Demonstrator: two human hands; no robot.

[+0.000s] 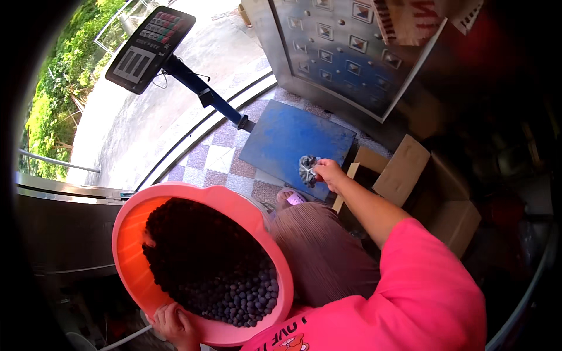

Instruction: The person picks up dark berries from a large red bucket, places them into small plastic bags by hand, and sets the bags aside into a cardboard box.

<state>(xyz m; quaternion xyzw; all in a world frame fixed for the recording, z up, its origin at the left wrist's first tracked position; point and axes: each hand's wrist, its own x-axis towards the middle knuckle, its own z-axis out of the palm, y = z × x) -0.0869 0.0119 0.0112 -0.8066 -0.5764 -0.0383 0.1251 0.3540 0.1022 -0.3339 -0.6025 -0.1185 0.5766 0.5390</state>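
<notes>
The grey bundle [307, 170], a crumpled piece with a pale tie or string, is near the frame's centre, above the lower right part of the blue plate [293, 137]; whether it touches the plate, I cannot tell. The right hand [330, 174] pinches it by its right edge, fingers drawn narrow. At lower left, the left hand [174, 324] curls over the lower rim of the pink basin [133, 245], gripping it; the basin holds dark round fruit [205, 263], which lies below the rim, leaving a strip of orange inner wall at left. The basin's right side meets the trousers [322, 251], and a sandal [293, 198] shows just below the plate's lower edge. Room for moving lies up and left of the bundle, over the plate; the right is tighter, with the flaps of a carton [404, 169] close beside the forearm. The plate's upper right edge runs near the foot of a metal door [345, 58]. From its left corner a post [211, 99] slants to the display [151, 50] at upper left, crossing a curved sill [193, 137]. Checkered tiles [219, 155] fill the gap between sill and plate.
</notes>
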